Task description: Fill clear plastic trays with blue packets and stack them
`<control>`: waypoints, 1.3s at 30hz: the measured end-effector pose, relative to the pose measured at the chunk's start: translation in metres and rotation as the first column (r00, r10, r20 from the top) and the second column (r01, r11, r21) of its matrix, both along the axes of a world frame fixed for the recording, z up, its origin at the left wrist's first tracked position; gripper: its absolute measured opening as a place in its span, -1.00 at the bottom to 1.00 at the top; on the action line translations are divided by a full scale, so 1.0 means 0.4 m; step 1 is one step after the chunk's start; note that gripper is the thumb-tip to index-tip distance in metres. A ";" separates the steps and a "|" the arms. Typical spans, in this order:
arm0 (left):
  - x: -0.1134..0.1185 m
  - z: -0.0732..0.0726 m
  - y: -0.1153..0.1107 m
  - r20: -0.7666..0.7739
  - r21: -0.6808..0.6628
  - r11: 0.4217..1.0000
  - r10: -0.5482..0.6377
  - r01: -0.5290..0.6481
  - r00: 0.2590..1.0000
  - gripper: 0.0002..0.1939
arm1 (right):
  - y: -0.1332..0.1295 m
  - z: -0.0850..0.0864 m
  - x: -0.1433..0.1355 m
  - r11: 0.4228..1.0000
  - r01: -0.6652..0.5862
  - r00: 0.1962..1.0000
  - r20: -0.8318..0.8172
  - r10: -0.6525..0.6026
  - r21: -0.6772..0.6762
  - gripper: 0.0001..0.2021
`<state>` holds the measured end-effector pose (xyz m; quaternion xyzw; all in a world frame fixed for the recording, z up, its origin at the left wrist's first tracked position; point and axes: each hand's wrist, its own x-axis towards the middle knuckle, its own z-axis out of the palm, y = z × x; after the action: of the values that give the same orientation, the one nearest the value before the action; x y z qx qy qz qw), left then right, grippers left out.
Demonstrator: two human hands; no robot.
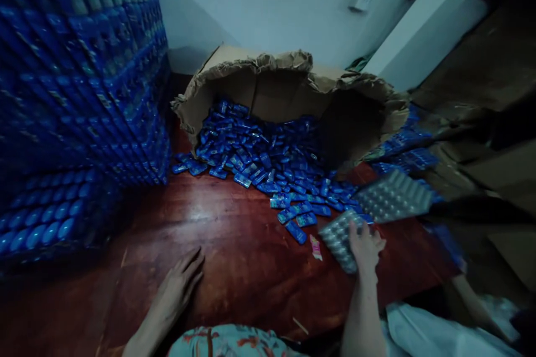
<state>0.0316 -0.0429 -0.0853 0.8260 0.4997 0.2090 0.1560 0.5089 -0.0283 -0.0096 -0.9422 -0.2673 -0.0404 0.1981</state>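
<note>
My left hand (181, 280) lies on the reddish-brown table (234, 268), its fingers stretched out and nothing in it. A grey plastic tray with rows of rounded bumps (340, 241) is in my right hand (365, 244), which grips its right edge low over the table. Behind it, a second bumpy tray (396, 198) rests tilted at the edge of the pile. Many small blue packages (268, 162) spill from a torn cardboard box (285, 86) towards both hands. A pink wrapper (315, 247) lies just left of the held tray.
Tall stacks of shrink-wrapped blue bottles (96, 78) rise on the left, with a lower pack (46, 212) in front. A white wall (259, 5) stands behind the box. At the right are more blue packs (402, 148), cardboard (506, 173) and another person's pale clothing (435, 329).
</note>
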 end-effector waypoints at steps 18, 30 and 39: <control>0.166 0.093 0.026 0.128 -0.228 0.940 -0.229 0.253 0.965 -0.66 | -0.158 -0.007 -0.242 0.602 -0.734 0.581 0.168 0.796 -0.315 -0.69; 0.285 0.185 0.062 0.395 -0.444 0.797 -0.236 0.410 0.888 -0.66 | -0.136 -0.008 -0.247 0.625 -0.780 0.614 -0.158 0.773 0.026 -0.76; 0.464 0.192 0.066 0.525 -0.563 0.621 -0.241 0.545 0.816 -0.53 | -0.130 0.020 -0.266 0.785 -0.607 0.794 0.048 0.606 0.122 -0.67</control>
<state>0.2170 -0.0164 -0.0086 0.7354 0.2993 0.1304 0.5938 0.4026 -0.0804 -0.0017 -0.7912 -0.5531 0.0052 0.2609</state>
